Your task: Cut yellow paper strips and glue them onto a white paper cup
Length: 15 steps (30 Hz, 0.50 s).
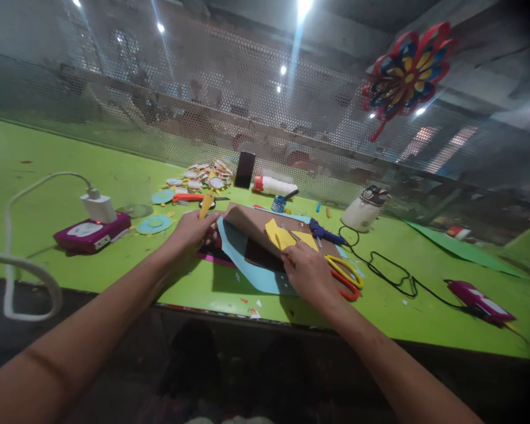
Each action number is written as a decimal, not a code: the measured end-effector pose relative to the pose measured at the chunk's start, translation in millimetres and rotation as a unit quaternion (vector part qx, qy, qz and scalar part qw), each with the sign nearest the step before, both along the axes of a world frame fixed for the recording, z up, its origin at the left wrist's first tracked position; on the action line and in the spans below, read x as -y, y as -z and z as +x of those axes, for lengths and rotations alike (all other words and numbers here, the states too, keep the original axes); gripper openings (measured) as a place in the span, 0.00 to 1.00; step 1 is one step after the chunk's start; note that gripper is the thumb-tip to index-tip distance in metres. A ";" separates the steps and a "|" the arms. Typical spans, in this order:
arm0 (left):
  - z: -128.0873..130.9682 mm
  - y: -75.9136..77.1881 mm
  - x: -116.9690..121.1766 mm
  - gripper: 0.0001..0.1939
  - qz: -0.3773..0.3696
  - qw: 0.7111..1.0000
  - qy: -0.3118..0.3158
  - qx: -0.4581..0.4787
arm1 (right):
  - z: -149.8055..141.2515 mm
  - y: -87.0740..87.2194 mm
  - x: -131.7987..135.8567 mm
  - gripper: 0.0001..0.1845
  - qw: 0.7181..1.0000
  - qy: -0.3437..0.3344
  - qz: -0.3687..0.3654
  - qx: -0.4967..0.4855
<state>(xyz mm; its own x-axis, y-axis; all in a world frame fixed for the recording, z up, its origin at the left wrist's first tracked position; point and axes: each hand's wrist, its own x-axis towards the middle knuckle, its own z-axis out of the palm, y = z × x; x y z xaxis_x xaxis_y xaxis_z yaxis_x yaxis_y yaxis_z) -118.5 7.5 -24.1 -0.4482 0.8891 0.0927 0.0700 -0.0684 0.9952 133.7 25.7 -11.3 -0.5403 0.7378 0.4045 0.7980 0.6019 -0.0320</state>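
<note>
My left hand [196, 229] is closed on a small yellow paper cutout [207, 204], which sticks up above the fingers. It is beside the left edge of a stack of coloured paper. My right hand [308, 270] pinches the near edge of a brown paper sheet [254, 225], whose left part is raised and bent. Yellow paper pieces [281, 237] lie on the brown sheet, by my right fingers. Under it shows a light blue sheet [242, 265]. Scissors with yellow and orange handles [345, 272] lie just right of my right hand, their blades mostly hidden.
A blue glue gun [325, 232] lies right of the papers, its black cord crossing the green table [406, 318]. Behind are a small blue jar [278, 204], a phone [245, 169], a pile of round paper pieces [207, 175] and a red-handled cutter [189, 198]. A purple power strip [90, 232] sits left.
</note>
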 end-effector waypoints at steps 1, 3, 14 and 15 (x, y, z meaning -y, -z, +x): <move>-2.9 -1.3 -0.2 0.15 0.008 1.000 -0.022 -0.016 | 1.8 -1.9 -4.5 0.10 1.000 0.006 0.007 -0.008; -7.5 -3.8 0.0 0.15 0.027 0.997 -0.054 -0.048 | 6.0 -5.6 -12.5 0.09 0.999 0.016 0.019 -0.028; 23.9 -45.3 -25.3 0.28 0.066 0.994 0.083 -0.041 | 14.8 -11.5 -25.5 0.12 0.996 0.025 0.037 -0.083; 26.8 -48.8 -29.5 0.27 0.054 0.993 0.099 -0.029 | 15.1 -11.8 -24.9 0.12 0.996 0.022 0.038 -0.080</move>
